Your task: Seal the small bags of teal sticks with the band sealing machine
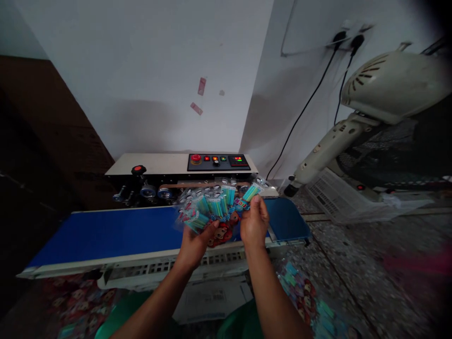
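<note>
My left hand [196,241] grips the lower end of a fanned bunch of clear packets [212,207] with teal sticks and red printed figures. Beside it, my right hand [254,221] pinches the rightmost packet of the fan near its top. Both hands hold the bunch just above the blue conveyor belt [106,233] of a band sealing machine [155,167], close to the sealing rollers.
The machine's control panel [218,161] has lit buttons and a display. A white fan [388,94] lies tilted at right over a white plastic crate [332,195]. More printed packets [307,296] lie on the speckled floor below. Cables [310,101] run up the wall.
</note>
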`<state>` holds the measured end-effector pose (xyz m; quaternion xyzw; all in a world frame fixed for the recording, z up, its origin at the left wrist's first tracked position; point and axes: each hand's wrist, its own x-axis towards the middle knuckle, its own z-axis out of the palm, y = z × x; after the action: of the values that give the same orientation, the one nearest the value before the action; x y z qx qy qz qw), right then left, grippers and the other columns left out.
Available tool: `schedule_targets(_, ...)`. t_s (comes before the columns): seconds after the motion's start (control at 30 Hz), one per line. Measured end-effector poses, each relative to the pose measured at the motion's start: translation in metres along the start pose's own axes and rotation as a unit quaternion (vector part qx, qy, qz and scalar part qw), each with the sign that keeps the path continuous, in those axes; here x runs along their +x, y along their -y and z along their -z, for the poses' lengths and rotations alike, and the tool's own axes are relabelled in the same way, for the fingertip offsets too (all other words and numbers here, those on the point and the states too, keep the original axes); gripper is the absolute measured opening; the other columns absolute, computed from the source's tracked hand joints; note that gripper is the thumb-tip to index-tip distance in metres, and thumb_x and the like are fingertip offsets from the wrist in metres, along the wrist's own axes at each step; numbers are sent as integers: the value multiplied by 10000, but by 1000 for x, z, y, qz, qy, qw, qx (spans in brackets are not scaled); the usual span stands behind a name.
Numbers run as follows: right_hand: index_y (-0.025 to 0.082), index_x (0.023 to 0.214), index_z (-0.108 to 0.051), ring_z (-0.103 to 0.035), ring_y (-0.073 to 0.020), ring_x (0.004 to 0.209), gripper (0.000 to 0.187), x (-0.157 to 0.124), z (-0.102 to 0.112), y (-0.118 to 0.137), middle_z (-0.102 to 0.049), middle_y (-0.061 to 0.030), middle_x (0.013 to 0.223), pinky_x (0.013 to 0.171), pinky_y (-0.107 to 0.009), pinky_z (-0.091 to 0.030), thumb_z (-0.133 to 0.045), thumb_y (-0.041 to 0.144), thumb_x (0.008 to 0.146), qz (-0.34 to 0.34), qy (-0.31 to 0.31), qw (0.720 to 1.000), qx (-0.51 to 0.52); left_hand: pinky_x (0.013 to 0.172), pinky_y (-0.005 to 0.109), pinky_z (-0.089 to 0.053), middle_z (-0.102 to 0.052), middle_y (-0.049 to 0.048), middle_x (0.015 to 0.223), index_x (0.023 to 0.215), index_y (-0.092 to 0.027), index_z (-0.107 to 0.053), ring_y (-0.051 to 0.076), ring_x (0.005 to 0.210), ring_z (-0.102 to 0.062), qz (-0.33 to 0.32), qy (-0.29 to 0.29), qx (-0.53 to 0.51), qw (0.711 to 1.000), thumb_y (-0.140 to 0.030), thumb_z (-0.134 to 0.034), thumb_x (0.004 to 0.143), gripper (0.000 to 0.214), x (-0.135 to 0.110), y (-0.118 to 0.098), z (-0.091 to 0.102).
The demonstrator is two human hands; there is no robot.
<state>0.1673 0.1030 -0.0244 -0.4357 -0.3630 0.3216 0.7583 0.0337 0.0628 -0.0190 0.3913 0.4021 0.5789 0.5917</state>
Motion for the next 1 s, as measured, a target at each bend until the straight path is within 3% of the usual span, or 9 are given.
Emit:
schedule_targets(0.13,220,921,-565,-580,-123,723,298,23,21,9,-615,4,825,673,-263,-457,-459,485,836,17,-73,996,48,805,402,-526,-715,79,937,1070,-155,-608,253,851,-673,11,-23,6,1000,-299,-741,647,466,0,-1,6)
schedule_targets(0.27,184,932,-608,-554,-140,578,355,44,63,5,-591,8,669,596,-273,-445,-487,492,804,0,-80,980,-184,805,392,-527,-712,84,951,1026,-143,-622,247,838,-673,-3,-43,41,998,-311,-735,651,426,2,-5,14)
schedule_targets(0.4,156,966,-619,-594,-201,665,311,56,94,-9,-635,-61,728,647,-307,-425,-448,378,831,33,-63,873,-482,805,367,-529,-717,69,931,1014,-160,-628,241,845,-673,-31,-47,75,996,-313,-724,666,392,2,-9,17)
schedule_targets(0.5,143,997,-601,-617,-216,708,278,61,95,-15,-649,-102,748,665,-307,-411,-397,271,859,-7,-30,794,-607,809,364,-529,-711,79,955,1024,-153,-625,247,878,-666,-31,-42,102,993,-309,-718,673,395,1,-11,17)
schedule_targets(0.6,140,998,-592,-631,-205,757,260,64,83,-18,-661,-118,800,676,-279,-406,-383,235,876,-46,-12,742,-669,816,359,-524,-715,77,933,987,-147,-639,245,884,-664,-27,-32,111,993,-308,-713,681,354,0,-11,17)
schedule_targets(0.67,137,988,-593,-632,-194,797,254,66,72,-21,-664,-122,856,699,-262,-406,-377,220,883,-59,7,729,-682,804,354,-528,-720,69,903,949,-152,-649,240,858,-670,-26,-21,104,994,-310,-713,682,318,0,-10,18)
schedule_targets(0.8,104,1051,-590,-593,-225,956,280,65,51,-25,-644,-158,981,829,-299,-398,-406,214,871,-15,43,762,-646,774,339,-535,-722,58,877,896,-163,-653,227,811,-678,-13,-9,113,993,-311,-708,689,260,1,-8,19)
schedule_targets(0.9,115,1084,-591,-541,-236,1057,348,51,35,-17,-622,-159,1067,907,-336,-380,-434,343,874,46,53,864,-498,763,329,-534,-719,55,865,887,-159,-646,216,788,-675,-7,-25,118,993,-306,-709,686,257,4,-7,22)
schedule_targets(1.0,201,1133,-576,-603,-186,943,434,23,17,1,-652,-77,1049,795,-301,-459,-348,480,892,-10,164,965,-204,791,321,-522,-707,46,908,938,-159,-632,207,826,-663,-46,-63,128,989,-283,-721,668,310,6,-9,22)
